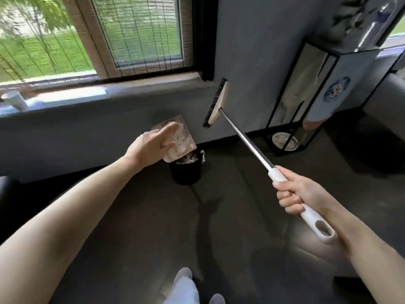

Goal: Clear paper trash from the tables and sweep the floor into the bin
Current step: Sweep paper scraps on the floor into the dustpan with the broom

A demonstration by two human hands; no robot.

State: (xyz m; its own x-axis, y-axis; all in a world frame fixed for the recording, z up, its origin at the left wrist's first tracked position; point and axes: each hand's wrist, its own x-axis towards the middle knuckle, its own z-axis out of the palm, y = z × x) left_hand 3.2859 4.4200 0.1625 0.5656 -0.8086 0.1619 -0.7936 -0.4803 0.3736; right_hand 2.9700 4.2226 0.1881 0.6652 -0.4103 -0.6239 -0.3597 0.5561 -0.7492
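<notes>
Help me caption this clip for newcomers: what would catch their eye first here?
The broom stands out most, lifted off the floor in mid-frame, its white grip held in the right hand. Next, the left hand tips a beige dustpan of paper scraps over the black bin by the wall. The bright window fills the upper left.

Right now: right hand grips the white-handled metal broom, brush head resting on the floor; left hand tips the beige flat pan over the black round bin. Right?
No: the head view shows the brush head held up off the floor. The rest stands: right hand gripping the white-handled metal broom, left hand tipping the beige flat pan over the black round bin.
</notes>
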